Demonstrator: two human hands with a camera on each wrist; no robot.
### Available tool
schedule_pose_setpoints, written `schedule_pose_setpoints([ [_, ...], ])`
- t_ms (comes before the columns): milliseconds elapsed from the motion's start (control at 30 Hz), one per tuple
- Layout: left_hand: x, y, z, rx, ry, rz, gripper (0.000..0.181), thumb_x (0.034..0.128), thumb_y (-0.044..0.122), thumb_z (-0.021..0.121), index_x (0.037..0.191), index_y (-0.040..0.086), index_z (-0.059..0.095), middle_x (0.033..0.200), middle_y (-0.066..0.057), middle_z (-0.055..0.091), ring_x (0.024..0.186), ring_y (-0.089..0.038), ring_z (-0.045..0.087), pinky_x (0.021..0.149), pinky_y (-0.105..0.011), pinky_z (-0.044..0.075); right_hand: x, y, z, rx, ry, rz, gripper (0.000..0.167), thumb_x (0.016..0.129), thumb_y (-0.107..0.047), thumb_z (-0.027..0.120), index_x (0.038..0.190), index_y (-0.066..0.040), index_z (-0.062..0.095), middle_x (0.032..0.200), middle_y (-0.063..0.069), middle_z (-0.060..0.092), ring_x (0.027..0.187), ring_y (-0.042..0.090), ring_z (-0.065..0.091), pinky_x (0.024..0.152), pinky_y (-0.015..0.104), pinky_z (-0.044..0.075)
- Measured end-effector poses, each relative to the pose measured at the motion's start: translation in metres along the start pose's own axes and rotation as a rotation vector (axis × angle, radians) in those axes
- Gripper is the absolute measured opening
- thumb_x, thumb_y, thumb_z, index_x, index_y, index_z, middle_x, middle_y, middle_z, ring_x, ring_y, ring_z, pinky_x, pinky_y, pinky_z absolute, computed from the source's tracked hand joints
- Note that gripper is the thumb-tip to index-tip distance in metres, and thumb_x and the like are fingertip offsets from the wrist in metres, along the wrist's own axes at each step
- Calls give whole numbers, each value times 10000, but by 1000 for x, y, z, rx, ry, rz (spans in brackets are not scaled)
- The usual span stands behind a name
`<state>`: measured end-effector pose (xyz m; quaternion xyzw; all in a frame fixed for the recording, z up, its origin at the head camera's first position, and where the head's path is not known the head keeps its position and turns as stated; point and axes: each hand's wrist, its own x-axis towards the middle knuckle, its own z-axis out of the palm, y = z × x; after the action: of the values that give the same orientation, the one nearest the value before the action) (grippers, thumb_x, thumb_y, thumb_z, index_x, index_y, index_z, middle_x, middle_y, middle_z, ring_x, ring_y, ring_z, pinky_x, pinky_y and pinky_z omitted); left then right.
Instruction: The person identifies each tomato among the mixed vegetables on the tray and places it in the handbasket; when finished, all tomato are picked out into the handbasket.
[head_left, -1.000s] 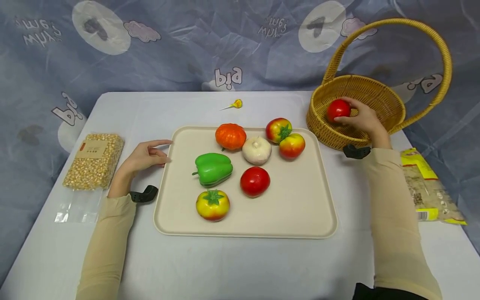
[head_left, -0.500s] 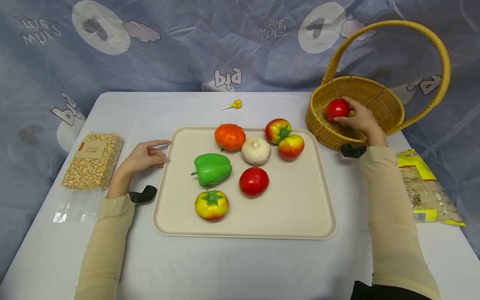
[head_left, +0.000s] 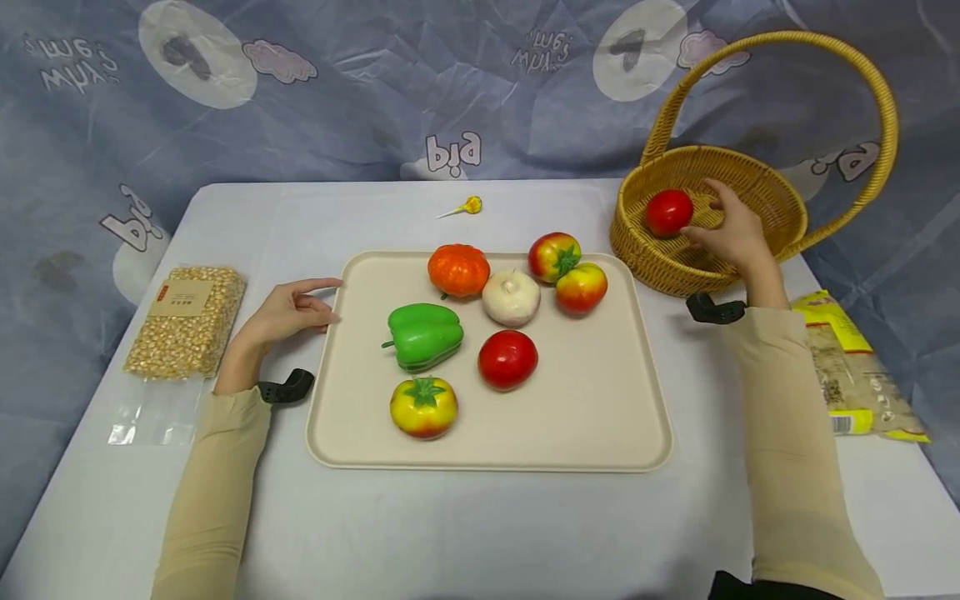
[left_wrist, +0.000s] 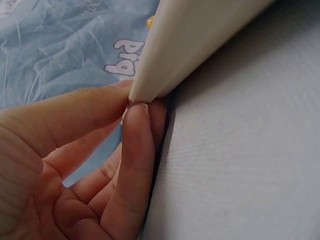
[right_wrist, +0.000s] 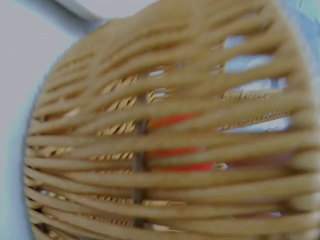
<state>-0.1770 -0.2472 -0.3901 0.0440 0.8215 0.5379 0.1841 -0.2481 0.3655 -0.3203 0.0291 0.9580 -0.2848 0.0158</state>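
In the head view, my left hand (head_left: pixel 288 317) is at the left edge of the beige tray (head_left: pixel 592 400). Up close in the left wrist view, thumb and finger pinch the tray's rim (left_wrist: pixel 162 60). My right hand (head_left: pixel 735 232) is over the wicker basket (head_left: pixel 648 262), its fingers spread apart and holding nothing. A red tomato (head_left: pixel 669 212) sits inside the basket, just left of those fingers. Through the weave (right_wrist: pixel 175 105) in the right wrist view, only patches of red show; the right hand is hidden there.
On the tray lie a green bell pepper (head_left: pixel 425 336), a small pumpkin (head_left: pixel 458 270), a garlic bulb (head_left: pixel 511 297), another tomato (head_left: pixel 507 360) and several yellow-red fruits (head_left: pixel 423 407). A lollipop (head_left: pixel 471 205) lies behind; bags of corn kernels (head_left: pixel 183 325) and grain (head_left: pixel 855 367) flank the tray.
My right hand has let go of the tomato and moved slightly right, leaving the tomato in the basket. The left hand stays at the tray's edge.
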Motion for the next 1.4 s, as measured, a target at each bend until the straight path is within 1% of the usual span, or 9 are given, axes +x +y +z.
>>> schedule_pose_setpoints([
  [67, 0, 0, 0, -3, -1, 4, 633, 843, 66, 678, 1410, 24, 398, 712, 154, 680, 677, -4, 641, 666, -178, 557, -7, -3, 1, 12, 60, -27, 744, 910, -254, 573, 1517, -210, 143, 1483, 273, 306, 644, -59, 559, 718, 231, 523],
  [100, 0, 0, 0, -5, -2, 6, 633, 843, 63, 677, 1409, 21, 398, 712, 153, 680, 676, -5, 641, 665, -178, 557, -11, -5, 2, 20, 95, -42, 716, 912, -243, 568, 1510, -211, 176, 1475, 258, 332, 600, -154, 473, 632, 142, 473],
  [167, 0, -1, 0, -7, -2, 6, 635, 844, 64, 677, 1410, 18, 394, 713, 155, 678, 674, -4, 639, 662, -175, 556, -19, -9, 5, 52, 167, -67, 660, 915, -218, 559, 1493, -219, 240, 1448, 232, 387, 588, -220, 415, 547, 38, 372],
  [333, 2, -3, 0, 0, 3, 3, 639, 844, 68, 678, 1413, 20, 392, 709, 163, 668, 669, 2, 633, 659, -169, 553, -36, -20, 14, 136, 363, -114, 539, 906, -188, 557, 1417, -244, 395, 1337, 175, 508, 602, -200, 437, 543, 7, 362],
  [500, 3, -4, 0, 2, 5, 2, 635, 845, 61, 674, 1413, 19, 392, 706, 167, 666, 671, 5, 634, 658, -172, 556, -47, -28, 24, 203, 529, -216, 455, 889, -129, 582, 1327, -232, 508, 1209, 140, 582, 580, -140, 430, 552, 20, 352],
  [667, 2, -4, 0, -2, 4, 13, 631, 844, 64, 676, 1408, 13, 397, 700, 166, 671, 661, 0, 637, 652, -170, 553, -58, -38, 30, 242, 611, -310, 410, 874, -76, 586, 1274, -159, 560, 1129, 171, 611, 592, -167, 436, 582, 6, 368],
  [900, 1, -3, 1, -1, 6, 11, 626, 849, 71, 671, 1410, 20, 398, 710, 164, 668, 679, 0, 642, 666, -175, 559, -77, -57, 40, 294, 518, -430, 386, 870, 4, 569, 1255, 3, 542, 1067, 261, 603, 644, -212, 520, 620, -28, 427],
  [1333, 0, -5, 1, -19, 5, 18, 625, 850, 74, 672, 1409, 16, 397, 723, 154, 677, 682, -9, 644, 666, -178, 559, -84, -64, 71, 277, 297, -578, 474, 826, 32, 659, 1279, -55, 549, 1146, 168, 626, 854, -184, 555, 774, 0, 459],
  [1400, 0, -5, 1, -27, 3, 19, 626, 849, 72, 673, 1407, 10, 397, 725, 152, 680, 683, -9, 645, 666, -182, 561, -83, -64, 75, 257, 256, -583, 498, 820, 27, 669, 1291, -60, 536, 1184, 157, 610, 879, -122, 584, 769, 21, 473],
])
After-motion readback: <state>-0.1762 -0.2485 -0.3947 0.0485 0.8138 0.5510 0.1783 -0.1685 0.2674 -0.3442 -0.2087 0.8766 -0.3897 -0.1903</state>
